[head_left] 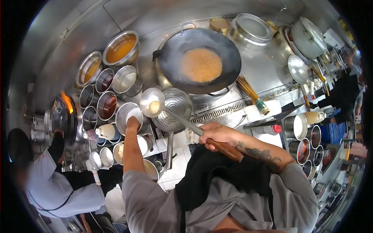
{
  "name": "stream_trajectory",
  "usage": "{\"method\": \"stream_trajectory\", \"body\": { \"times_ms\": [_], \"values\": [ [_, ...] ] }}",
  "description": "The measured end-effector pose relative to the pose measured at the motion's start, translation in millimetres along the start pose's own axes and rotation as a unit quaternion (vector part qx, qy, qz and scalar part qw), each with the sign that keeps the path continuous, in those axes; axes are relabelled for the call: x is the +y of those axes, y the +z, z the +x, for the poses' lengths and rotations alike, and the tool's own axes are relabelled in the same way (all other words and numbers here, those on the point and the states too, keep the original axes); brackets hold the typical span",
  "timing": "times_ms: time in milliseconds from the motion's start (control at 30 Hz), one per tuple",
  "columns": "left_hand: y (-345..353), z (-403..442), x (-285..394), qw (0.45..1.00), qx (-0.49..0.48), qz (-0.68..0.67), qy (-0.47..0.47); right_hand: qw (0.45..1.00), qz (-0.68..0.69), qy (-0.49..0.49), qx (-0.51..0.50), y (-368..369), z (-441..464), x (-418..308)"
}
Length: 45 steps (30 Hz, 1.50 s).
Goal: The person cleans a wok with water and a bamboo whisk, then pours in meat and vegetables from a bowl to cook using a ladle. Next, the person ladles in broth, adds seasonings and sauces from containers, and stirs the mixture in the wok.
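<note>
My right hand (215, 134) is wrapped round the wooden handle of a ladle (151, 103). A small amount of pale yellowish stuff lies in its bowl, which hangs above a perforated strainer (176, 112). My left hand (133, 123) reaches down into a metal pot (123, 110) with something white inside; its fingers are hidden there. Beyond both hands a large dark wok (229, 58) holds a steaming orange-brown liquid (201, 65).
Left stand metal bowls of amber liquid (121, 49) and several pots of sauces (107, 105). A bamboo brush (252, 93) lies right of the wok. A skimmer (298, 70) and lidded pot (308, 37) are farther right. Another person (64, 186) works at left near a flame (67, 102).
</note>
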<state>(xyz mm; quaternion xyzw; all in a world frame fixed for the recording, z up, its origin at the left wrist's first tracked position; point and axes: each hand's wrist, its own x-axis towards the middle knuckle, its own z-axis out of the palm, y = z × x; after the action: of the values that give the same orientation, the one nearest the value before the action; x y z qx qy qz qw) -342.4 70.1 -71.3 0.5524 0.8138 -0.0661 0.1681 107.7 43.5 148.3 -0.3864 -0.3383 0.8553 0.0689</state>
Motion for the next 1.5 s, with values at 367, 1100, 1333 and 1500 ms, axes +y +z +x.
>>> {"method": "stream_trajectory", "body": {
  "times_ms": [367, 1100, 1333, 1500],
  "values": [
    [-94, -29, 87, 0.912, -0.019, -0.392, 0.12, 0.999, 0.007, -0.012, -0.05, -18, -13, 10],
    [-109, -108, 153, 0.909, 0.194, -0.369, 0.011, 0.899, -0.303, -0.235, 0.21, -181, -52, -39],
    [-88, -128, 157, 0.883, 0.206, -0.419, -0.04, 0.859, -0.399, -0.224, 0.23, -236, -3, -31],
    [-79, -130, 143, 0.894, 0.239, -0.378, -0.039, 0.879, -0.384, -0.181, 0.22, -235, -43, -49]
  ]
}}
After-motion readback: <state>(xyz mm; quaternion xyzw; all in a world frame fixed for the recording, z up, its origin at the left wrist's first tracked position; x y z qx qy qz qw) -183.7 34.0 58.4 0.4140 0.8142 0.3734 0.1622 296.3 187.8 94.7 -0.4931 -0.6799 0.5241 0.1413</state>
